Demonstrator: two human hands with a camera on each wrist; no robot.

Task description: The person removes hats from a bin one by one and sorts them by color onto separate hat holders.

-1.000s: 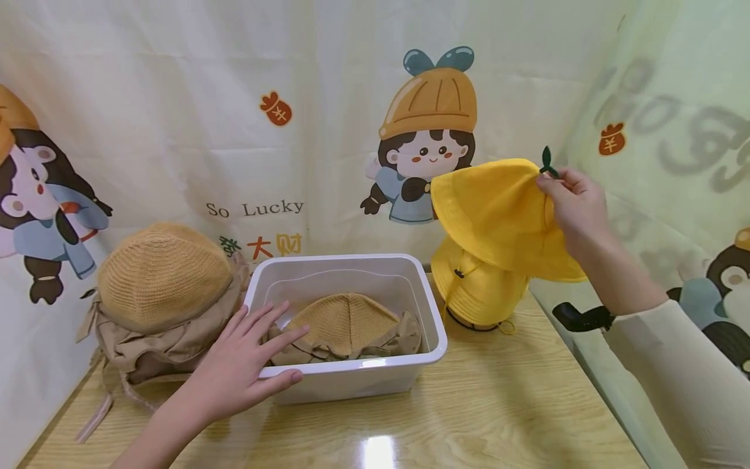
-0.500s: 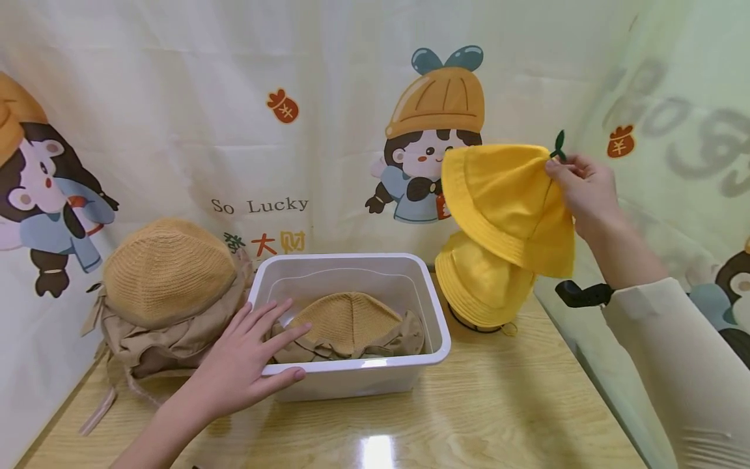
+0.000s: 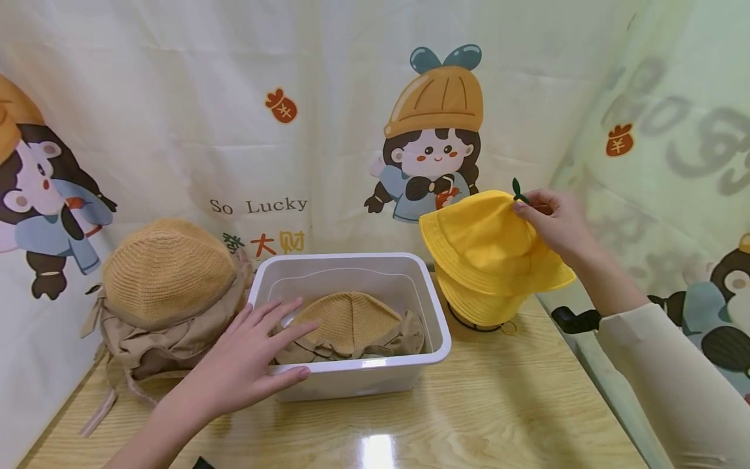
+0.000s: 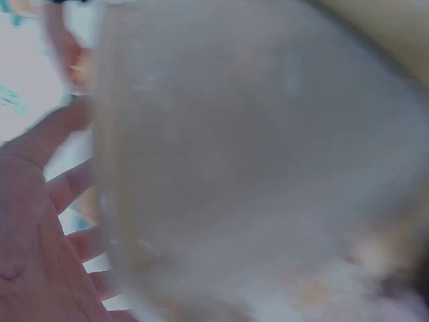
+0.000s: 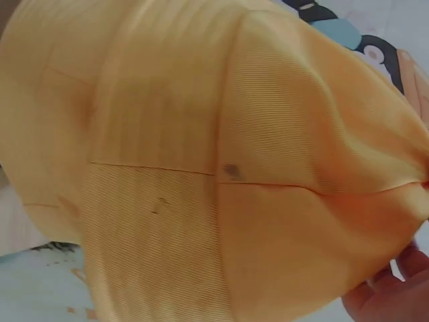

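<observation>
My right hand point(image 3: 556, 218) pinches a yellow bucket hat point(image 3: 480, 241) at its crown, beside the green leaf sprout point(image 3: 518, 190). This hat hangs over a second yellow hat point(image 3: 480, 309) on the table, their brims overlapping; whether it rests on that hat I cannot tell. Yellow cloth point(image 5: 288, 134) fills most of the right wrist view. With fingers spread, my left hand point(image 3: 246, 358) lies across the near left rim of a white plastic bin point(image 3: 351, 381). Inside the bin sits a tan knitted hat point(image 3: 348, 319) with a brown fabric brim.
Left of the bin, another tan knitted hat point(image 3: 166, 273) with a ruffled brown brim and loose ties stands on the wooden table point(image 3: 469, 404). A printed curtain point(image 3: 340, 130) closes off the back and sides.
The right hand first raised the yellow bucket hat, then brought it down and left over the second yellow hat. My left hand shifted very slightly at the bin's rim.
</observation>
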